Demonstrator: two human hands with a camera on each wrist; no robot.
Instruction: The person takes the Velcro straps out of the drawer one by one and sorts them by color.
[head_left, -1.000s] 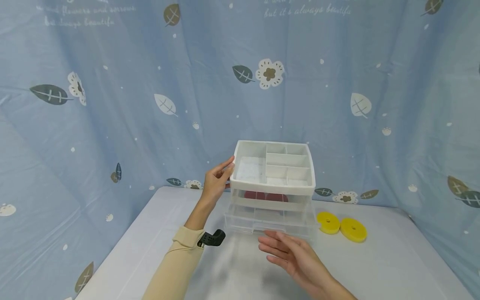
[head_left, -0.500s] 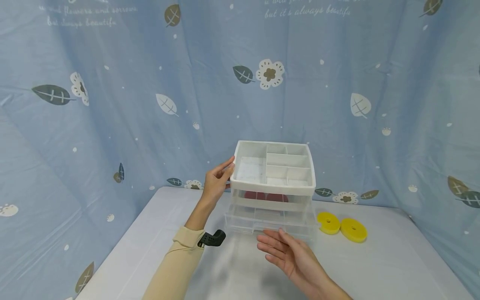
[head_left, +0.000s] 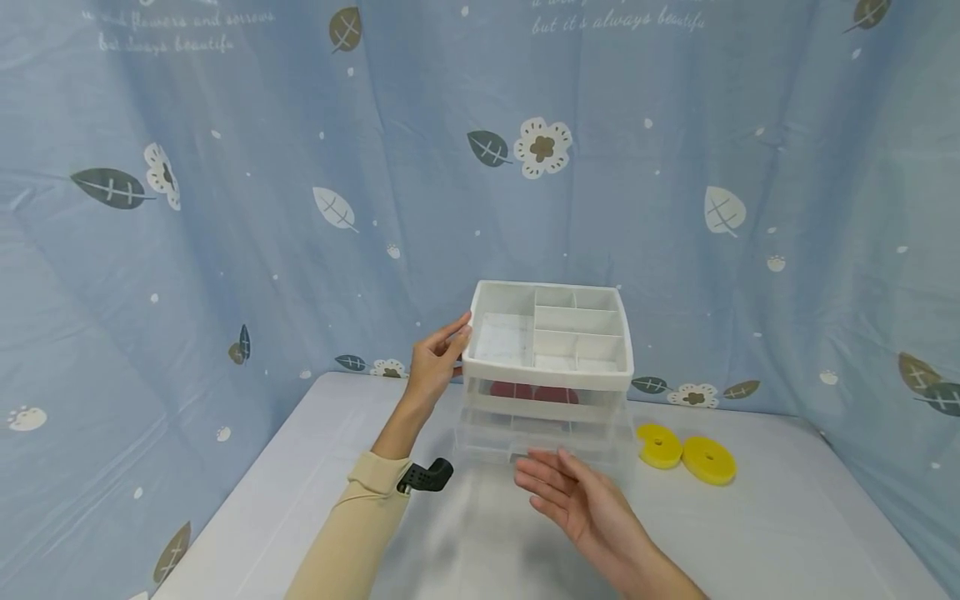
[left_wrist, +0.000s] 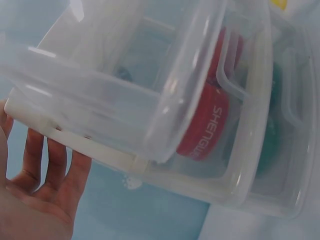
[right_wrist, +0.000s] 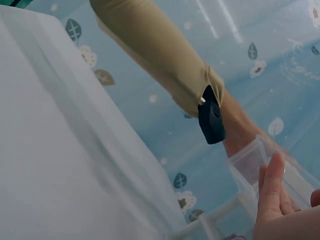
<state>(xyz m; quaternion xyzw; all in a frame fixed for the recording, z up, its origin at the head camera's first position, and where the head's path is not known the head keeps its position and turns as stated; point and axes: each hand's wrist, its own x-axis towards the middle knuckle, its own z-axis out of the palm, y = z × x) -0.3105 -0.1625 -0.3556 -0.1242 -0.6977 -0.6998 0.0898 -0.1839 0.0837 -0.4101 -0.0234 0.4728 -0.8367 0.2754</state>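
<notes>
red disc's lettering (left_wrist: 212, 125) only in left wrist view, left hand (head_left: 433, 363) spread against case (head_left: 547, 379), right hand (head_left: 577, 504) straight-fingered

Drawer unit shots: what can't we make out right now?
Fingertips of the left hand: left wrist view, hidden behind the white frame.
Last letters on the red item: left wrist view, too blurred.
Outline of the green item: left wrist view, veiled by hazy plastic.
Right hand touching the clear drawer or not: head view, fingertips overlap it.
</notes>
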